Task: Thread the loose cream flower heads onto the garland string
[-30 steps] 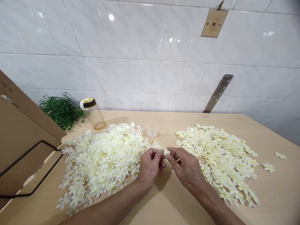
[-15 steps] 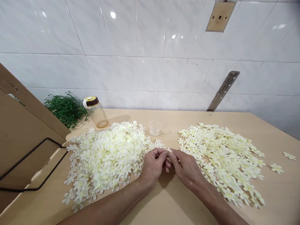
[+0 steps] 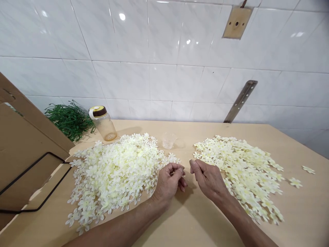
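Note:
My left hand rests on the wooden table at the right edge of a big heap of white fabric flowers. Its fingers are curled in a pinch, and what they hold is hidden. My right hand lies a short gap to the right, at the near left edge of a second, flatter spread of white flowers. Its fingers are curled under and the thumb is raised; I cannot see anything in it.
A small clear plastic cup stands between the two heaps. An amber bottle with a brown lid and green plastic foliage sit at the back left. A cardboard box with a black strap is on the left. Two loose flowers lie far right.
My hands were together, pinching one white flower between them. They have drawn apart, and the flower no longer shows between the fingertips.

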`<state>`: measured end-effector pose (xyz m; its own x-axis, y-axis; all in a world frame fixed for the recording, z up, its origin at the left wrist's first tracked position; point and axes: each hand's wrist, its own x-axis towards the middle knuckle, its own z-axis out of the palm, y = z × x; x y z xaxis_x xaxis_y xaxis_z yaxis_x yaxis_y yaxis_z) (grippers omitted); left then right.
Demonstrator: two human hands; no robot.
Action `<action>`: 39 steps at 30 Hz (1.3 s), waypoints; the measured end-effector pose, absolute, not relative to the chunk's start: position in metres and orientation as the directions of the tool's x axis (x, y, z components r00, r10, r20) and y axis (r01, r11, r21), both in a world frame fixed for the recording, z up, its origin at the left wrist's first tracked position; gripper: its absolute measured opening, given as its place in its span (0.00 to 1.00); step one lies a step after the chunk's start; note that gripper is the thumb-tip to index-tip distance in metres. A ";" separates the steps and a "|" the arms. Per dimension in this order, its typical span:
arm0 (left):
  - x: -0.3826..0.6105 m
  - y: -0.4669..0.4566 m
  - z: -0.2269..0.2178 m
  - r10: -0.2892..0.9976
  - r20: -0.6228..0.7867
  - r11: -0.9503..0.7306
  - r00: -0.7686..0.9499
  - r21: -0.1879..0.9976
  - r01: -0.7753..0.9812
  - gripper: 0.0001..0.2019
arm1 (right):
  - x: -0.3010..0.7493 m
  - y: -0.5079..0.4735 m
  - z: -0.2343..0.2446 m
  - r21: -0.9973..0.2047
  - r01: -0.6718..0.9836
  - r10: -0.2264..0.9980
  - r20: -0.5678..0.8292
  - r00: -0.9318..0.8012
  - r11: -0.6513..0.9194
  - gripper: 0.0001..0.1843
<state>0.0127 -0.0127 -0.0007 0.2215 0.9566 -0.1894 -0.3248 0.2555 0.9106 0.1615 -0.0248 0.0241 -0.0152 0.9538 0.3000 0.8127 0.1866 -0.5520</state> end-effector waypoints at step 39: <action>0.010 -0.012 -0.001 0.950 -0.189 0.274 0.247 0.885 -0.376 0.14 | 0.160 -0.025 0.016 -0.845 0.513 0.988 0.136 -0.073 0.153 0.17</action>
<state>0.0102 -0.0124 -0.0011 0.2472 0.9503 -0.1891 -0.3757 0.2739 0.8853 0.1599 -0.0253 0.0160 -0.0725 0.9881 0.1355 0.5130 0.1535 -0.8446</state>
